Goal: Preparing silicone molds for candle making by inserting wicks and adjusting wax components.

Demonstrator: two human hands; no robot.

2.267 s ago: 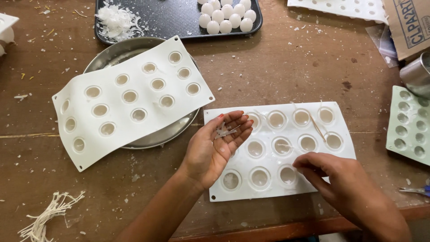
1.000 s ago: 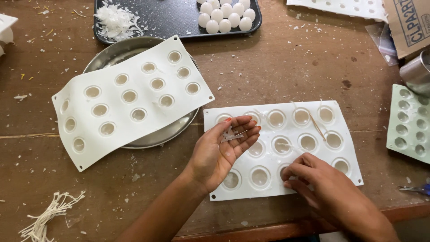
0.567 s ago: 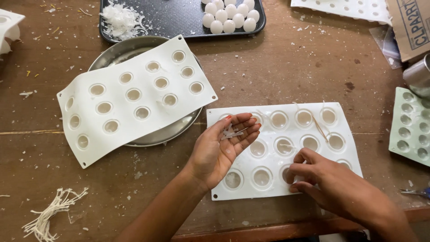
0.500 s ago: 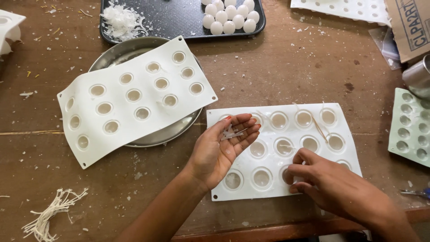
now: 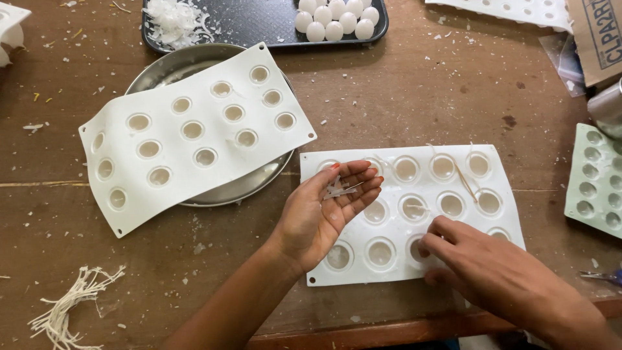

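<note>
Left hand (image 5: 324, 214) cupped palm-up, cradling short wick pieces (image 5: 338, 189). Right hand (image 5: 476, 259) fingertips pinched, possibly on a wick, over white mould (image 5: 414, 155).

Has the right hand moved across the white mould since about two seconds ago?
Barely. The right hand keeps its fingertips at the same near-row cavity of the white mould; only the camera view shifts.
</note>
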